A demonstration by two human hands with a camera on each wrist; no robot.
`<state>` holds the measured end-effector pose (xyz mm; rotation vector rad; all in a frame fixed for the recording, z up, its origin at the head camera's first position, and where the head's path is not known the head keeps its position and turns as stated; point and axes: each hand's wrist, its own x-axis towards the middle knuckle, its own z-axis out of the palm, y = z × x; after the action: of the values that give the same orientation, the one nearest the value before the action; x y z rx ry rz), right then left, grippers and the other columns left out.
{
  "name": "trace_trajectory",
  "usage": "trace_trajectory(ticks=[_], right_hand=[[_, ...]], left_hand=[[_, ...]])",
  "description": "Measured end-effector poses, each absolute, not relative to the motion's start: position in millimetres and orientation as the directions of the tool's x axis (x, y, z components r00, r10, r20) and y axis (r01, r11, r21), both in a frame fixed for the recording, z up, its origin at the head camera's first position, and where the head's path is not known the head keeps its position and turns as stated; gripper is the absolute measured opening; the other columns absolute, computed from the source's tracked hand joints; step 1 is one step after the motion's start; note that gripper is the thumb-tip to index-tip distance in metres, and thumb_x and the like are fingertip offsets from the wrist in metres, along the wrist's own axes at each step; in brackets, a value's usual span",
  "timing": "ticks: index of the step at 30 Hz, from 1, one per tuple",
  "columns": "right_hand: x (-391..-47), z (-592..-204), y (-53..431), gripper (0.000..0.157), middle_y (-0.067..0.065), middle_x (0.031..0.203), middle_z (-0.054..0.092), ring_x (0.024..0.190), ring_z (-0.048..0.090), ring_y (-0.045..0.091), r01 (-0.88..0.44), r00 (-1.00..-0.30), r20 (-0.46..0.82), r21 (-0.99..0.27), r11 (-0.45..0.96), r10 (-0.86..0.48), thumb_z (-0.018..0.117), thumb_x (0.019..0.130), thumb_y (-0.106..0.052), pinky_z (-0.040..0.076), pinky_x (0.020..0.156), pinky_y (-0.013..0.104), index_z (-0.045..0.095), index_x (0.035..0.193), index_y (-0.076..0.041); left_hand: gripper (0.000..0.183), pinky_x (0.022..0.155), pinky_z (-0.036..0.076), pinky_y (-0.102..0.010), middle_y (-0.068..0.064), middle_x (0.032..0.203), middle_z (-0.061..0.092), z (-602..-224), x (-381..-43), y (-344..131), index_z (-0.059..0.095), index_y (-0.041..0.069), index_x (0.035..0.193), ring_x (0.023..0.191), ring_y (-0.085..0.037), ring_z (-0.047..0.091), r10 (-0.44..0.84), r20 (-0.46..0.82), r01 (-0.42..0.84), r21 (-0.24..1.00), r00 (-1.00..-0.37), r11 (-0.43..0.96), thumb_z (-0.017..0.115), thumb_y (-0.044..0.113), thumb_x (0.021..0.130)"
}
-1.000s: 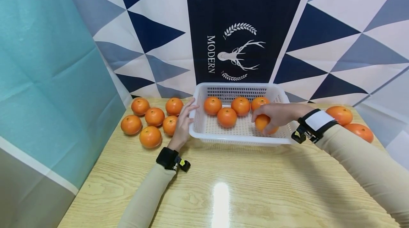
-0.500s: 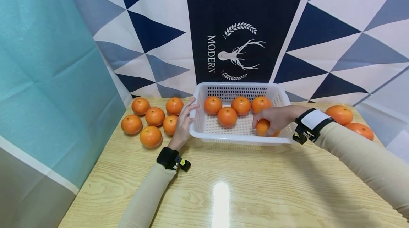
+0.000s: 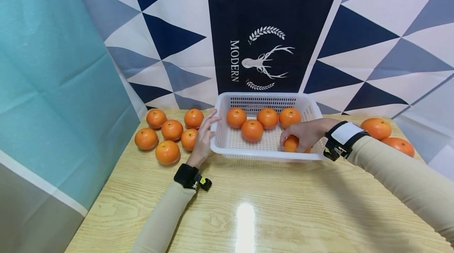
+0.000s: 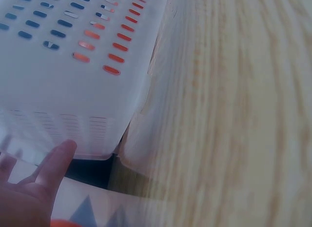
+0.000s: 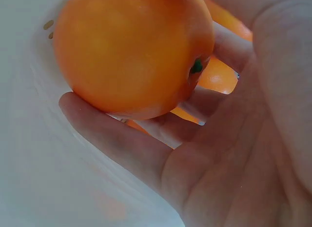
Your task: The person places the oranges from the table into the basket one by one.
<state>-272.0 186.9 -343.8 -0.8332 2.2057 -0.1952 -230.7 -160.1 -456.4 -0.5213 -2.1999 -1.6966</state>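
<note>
A white perforated plastic basket (image 3: 255, 153) stands on the wooden table against the patterned backdrop. Inside, my right hand (image 3: 306, 131) grips an orange (image 3: 290, 144) near the front right corner. The right wrist view shows that orange (image 5: 131, 51) large, with its green stem mark, and fingers curved about it. Several other oranges sit in the basket, among them one orange (image 3: 252, 130) in the middle. At the basket's left end, my left hand (image 3: 203, 138) rests with extended fingers against the rim. In the left wrist view its fingertip (image 4: 67, 148) lies close to the basket wall.
Left of my left hand, a group of loose oranges lies on the table (image 3: 227, 201), including a front orange (image 3: 167, 152). Two more oranges, one of them a back orange (image 3: 376, 128), lie right of the basket, partly behind my right forearm. Fabric backdrop (image 3: 259, 28) bounds the table's rear.
My right hand has shifted slightly to the right and forward with the orange, baring more of the orange behind it. My left hand and the basket stay in place.
</note>
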Motion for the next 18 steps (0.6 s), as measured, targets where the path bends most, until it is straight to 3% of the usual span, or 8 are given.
trace_trajectory(ticks=[8, 15, 18], right_hand=[[-271.3, -344.3, 187.4, 0.049, 0.002, 0.117, 0.057, 0.11, 0.048, 0.028, -0.513, -0.503, -0.607, -0.363, 0.778, -0.615, 0.082, 0.079, -0.02, 0.039, 0.092, 0.045, 0.066, 0.125, -0.027], [-271.6, -346.6, 189.1, 0.053, 0.003, 0.121, 0.055, 0.112, 0.047, 0.029, -0.51, -0.504, -0.615, -0.354, 0.784, -0.606, 0.08, 0.081, -0.02, 0.038, 0.094, 0.046, 0.064, 0.13, -0.027], [-271.5, -346.2, 189.1, 0.054, 0.003, 0.121, 0.054, 0.113, 0.046, 0.029, -0.502, -0.502, -0.622, -0.357, 0.788, -0.601, 0.079, 0.081, -0.016, 0.038, 0.092, 0.045, 0.063, 0.131, -0.027]], left_hand=[[0.055, 0.121, 0.021, -0.062, -0.013, 0.162, 0.034, -457.3, -231.0, -160.6, 0.057, 0.003, 0.134, 0.151, -0.026, 0.026, 0.099, 0.463, 0.473, 0.852, -0.881, 0.225, 0.036, -0.003, 0.084], [0.051, 0.12, 0.02, -0.066, -0.03, 0.16, 0.03, -422.3, -208.0, -155.6, 0.053, -0.013, 0.133, 0.149, -0.041, 0.024, 0.131, 0.44, 0.459, 0.862, -0.888, 0.214, 0.036, -0.013, 0.085], [0.051, 0.12, 0.02, -0.066, -0.03, 0.16, 0.03, -422.3, -208.0, -155.3, 0.053, -0.012, 0.133, 0.149, -0.041, 0.024, 0.13, 0.44, 0.458, 0.864, -0.889, 0.211, 0.036, -0.013, 0.085]])
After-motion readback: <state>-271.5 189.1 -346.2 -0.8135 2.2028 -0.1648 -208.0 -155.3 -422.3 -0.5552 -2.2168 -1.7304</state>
